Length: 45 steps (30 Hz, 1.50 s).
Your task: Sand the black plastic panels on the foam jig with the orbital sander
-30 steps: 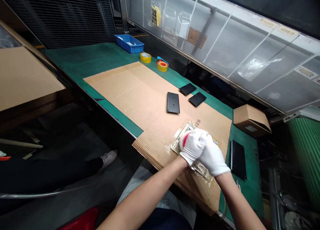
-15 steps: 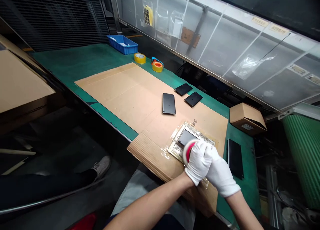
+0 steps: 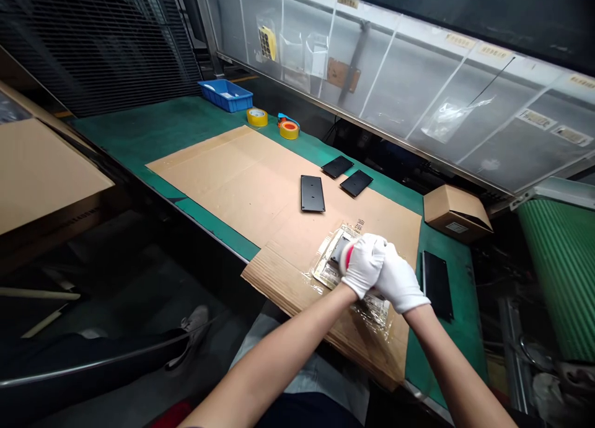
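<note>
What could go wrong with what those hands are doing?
The black plate in clear plastic film could slip from the gloved left hand and right hand. The corrugated cardboard sheet overhangs the edge of the green bench and might tip if pressed. Another black plate nearby could get knocked.

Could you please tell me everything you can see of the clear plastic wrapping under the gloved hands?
The clear plastic wrapping looks glossy and crinkled, with a dark flat plate showing at its middle. It lies on a corrugated cardboard sheet. The white-gloved left hand and right hand are on it, covering its centre.
</note>
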Tool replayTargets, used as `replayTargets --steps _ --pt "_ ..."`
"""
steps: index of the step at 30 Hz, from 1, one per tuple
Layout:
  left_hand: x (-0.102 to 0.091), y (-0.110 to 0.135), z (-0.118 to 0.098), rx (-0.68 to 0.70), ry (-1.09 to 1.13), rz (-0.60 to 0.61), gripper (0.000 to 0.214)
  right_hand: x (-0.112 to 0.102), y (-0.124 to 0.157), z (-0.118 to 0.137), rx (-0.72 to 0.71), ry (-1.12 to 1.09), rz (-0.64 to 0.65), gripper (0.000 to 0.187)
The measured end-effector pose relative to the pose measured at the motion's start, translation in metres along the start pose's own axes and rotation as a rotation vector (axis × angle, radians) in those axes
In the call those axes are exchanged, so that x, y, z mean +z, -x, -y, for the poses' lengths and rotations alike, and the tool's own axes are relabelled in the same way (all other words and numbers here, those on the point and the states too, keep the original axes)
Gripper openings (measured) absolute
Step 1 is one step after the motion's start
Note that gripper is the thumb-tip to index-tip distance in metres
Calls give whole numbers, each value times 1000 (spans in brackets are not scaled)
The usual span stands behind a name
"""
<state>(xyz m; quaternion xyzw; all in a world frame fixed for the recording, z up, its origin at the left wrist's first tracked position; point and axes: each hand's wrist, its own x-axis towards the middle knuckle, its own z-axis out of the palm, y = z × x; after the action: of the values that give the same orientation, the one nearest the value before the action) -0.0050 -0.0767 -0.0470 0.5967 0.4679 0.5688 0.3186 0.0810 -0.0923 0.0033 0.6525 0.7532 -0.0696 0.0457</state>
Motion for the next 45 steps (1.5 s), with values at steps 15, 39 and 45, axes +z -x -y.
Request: replayTargets --steps 15,39,45 --pt "20 -5 1 -68 -49 -83 22 8 -9 -23 -123 23 12 57" --pt "8 -9 3 -42 -103 -104 22 6 -21 -14 -190 -5 0 64" --pt "21 -3 -7 -61 -69 -25 24 10 -9 -35 -32 30 18 55"
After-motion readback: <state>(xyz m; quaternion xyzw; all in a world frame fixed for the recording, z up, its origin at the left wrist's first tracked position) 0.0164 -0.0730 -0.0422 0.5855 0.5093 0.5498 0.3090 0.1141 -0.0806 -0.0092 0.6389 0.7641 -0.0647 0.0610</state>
